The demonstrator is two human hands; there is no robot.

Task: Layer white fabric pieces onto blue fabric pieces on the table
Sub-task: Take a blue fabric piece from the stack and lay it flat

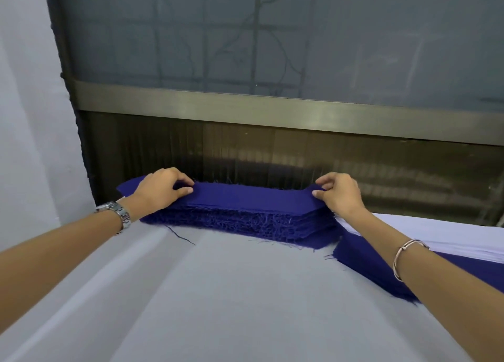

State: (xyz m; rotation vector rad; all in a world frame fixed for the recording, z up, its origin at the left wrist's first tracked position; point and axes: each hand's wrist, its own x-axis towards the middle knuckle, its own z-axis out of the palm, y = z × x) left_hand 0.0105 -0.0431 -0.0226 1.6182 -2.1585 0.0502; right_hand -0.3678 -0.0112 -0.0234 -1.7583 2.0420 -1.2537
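Note:
A thick stack of blue fabric pieces (245, 214) with frayed edges lies at the far edge of the table. My left hand (161, 188) pinches the left end of the top blue piece between thumb and fingers. My right hand (339, 194) pinches the right end of the same piece, which is lifted slightly there. To the right lies a second blue fabric pile (365, 263), and white fabric pieces (447, 239) rest on top of it, partly hidden behind my right forearm.
The table is covered by a pale grey-white cloth (231, 301) with long creases. Behind the stack rises a dark window frame (272, 111) with a screened pane. A pale wall (30, 116) stands on the left. A loose blue thread (180, 236) lies near the stack.

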